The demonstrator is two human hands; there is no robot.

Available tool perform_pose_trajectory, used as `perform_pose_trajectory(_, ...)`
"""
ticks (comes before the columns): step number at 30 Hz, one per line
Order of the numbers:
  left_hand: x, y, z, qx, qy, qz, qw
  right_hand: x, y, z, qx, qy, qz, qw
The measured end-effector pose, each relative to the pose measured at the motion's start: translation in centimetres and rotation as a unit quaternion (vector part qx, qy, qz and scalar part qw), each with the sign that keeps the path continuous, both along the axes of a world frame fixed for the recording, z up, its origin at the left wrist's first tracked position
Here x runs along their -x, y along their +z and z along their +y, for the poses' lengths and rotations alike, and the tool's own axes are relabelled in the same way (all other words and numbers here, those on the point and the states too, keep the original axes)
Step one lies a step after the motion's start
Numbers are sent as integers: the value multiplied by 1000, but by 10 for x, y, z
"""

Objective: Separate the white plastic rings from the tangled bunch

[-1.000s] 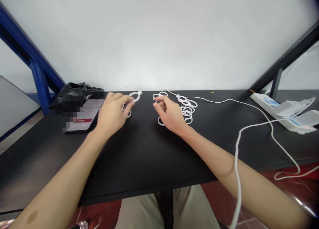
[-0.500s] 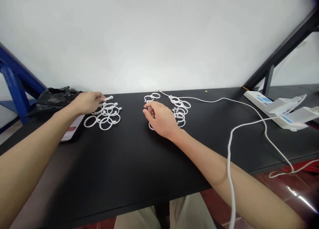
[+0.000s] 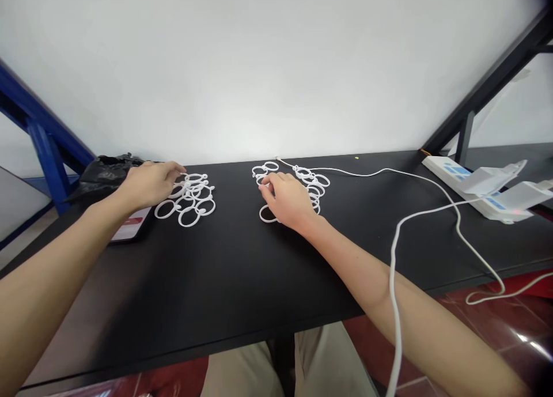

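On the black tabletop [image 3: 207,282] lie two loose groups of thin white rings with small round knobs. My left hand [image 3: 152,182] hovers at the back left edge of the left group of rings [image 3: 190,216], its fingers stretched forward and holding nothing that I can see. Over the right group of rings [image 3: 319,181] is my right hand [image 3: 288,200]. Its thumb and fingers are curled closely together by a ring at the left of that group. Whatever may be between those fingertips is hidden.
A black plastic bag [image 3: 101,175] sits behind my left wrist, with a tablet-like device [image 3: 132,227] partly under the forearm. At the right stands a white box with raised flaps [image 3: 462,181]. A white cable [image 3: 395,259] crosses over my right forearm.
A ring at my left fingertips now lies on the left group, released. My right thumb and fingers have drawn closer together over the right group. The view has shifted slightly.
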State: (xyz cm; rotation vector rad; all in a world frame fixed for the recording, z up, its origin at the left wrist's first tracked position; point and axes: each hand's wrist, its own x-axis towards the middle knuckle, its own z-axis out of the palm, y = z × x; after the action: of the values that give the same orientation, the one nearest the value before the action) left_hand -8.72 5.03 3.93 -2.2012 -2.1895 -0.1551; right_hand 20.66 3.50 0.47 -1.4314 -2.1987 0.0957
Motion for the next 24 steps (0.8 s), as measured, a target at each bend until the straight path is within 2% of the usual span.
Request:
perform_pose_trajectory(3, -21, 6, -17, -74, -13, -24, 997, -3, -1, 3, -22, -24, -57, 998)
perform_pose_trajectory(6, -56, 3, -36, -138, -49, -90, 985, -5, -3, 5, -29, -32, -91, 995)
perform_pose_trajectory(9, -94, -13, -50, -167, -118, -132, 970, -6, -4, 5, -23, -31, -88, 995)
perform_pose_trajectory(12, -120, -34, -56, -191, -171, -137, 957, -7, -5, 4, -16, -30, -81, 996)
perform_pose_trajectory(16, -129, -49, -58, -208, -190, -143, 949, -7, -7, 4, -3, -41, -95, 995)
perform_pose_trajectory(20, -124, -49, -59, -207, -200, -164, 944, -4, -7, 3, 17, -49, -95, 994)
perform_pose_trajectory(24, -119, -48, -60, -217, -206, -177, 938, -1, 2, -3, 8, -76, -46, 996)
